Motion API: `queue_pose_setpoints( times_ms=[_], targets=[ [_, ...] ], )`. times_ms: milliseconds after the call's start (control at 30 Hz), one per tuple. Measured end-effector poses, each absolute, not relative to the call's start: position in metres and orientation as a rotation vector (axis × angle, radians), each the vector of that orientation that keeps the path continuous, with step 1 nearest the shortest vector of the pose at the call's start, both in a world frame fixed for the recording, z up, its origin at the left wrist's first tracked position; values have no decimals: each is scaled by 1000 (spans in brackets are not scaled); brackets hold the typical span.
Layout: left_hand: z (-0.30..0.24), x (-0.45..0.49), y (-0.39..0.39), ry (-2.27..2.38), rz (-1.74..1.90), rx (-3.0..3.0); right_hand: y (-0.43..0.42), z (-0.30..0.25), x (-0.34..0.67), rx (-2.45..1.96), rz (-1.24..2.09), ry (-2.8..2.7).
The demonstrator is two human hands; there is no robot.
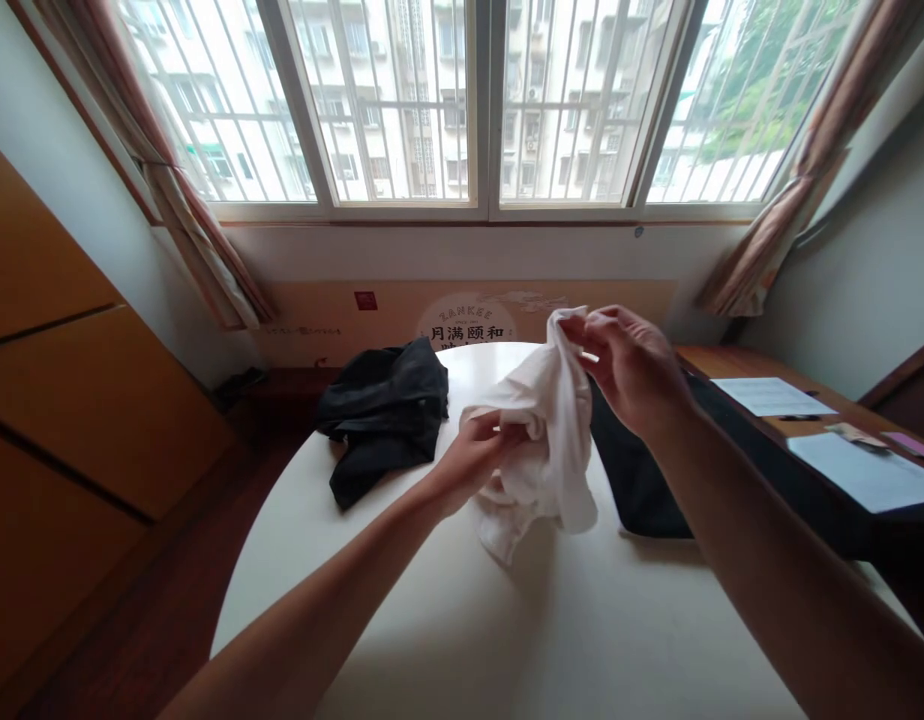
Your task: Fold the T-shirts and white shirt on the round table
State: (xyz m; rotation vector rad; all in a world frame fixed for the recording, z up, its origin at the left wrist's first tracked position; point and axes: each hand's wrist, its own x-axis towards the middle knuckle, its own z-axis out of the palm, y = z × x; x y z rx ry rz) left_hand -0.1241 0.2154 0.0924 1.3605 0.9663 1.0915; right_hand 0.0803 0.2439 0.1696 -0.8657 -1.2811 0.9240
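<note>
A crumpled white garment [567,430] hangs between my hands above the table, its lower folds drooping close to the tabletop. My right hand [627,360] pinches its top edge, raised higher than the other hand. Lower and to the left, my left hand [484,450] grips a fold, with the fingertips partly hidden in the cloth. What kind of garment it is, I cannot tell. To the left lies a bunched black garment [391,410], apart from both hands. Dark folded cloth [649,480] lies at the right, partly behind my right forearm.
Everything rests on a round white table [402,600]. At the right, a wooden desk [702,362] holds papers [773,396] and a pink item [916,443]. Barred windows and a printed panel [304,310] face me. An orange-brown cabinet [72,400] stands at the left.
</note>
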Motion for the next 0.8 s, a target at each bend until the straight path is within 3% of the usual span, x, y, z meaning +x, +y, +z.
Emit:
queue_pose_setpoints(
  times_ms=[133, 300, 533, 800],
  targets=[
    [89, -132, 228, 1100, 1124, 1219, 272, 126, 92, -1340, 942, -1611],
    [91, -141, 228, 1089, 1184, 1323, 259, 109, 80, -1412, 932, -2183],
    [92, -156, 243, 1214, 1389, 1311, 268, 126, 108, -1433, 908, -2223],
    [95, -165, 252, 1188, 1498, 1550, 278, 129, 143, -1682, 476, -2255]
  ],
)
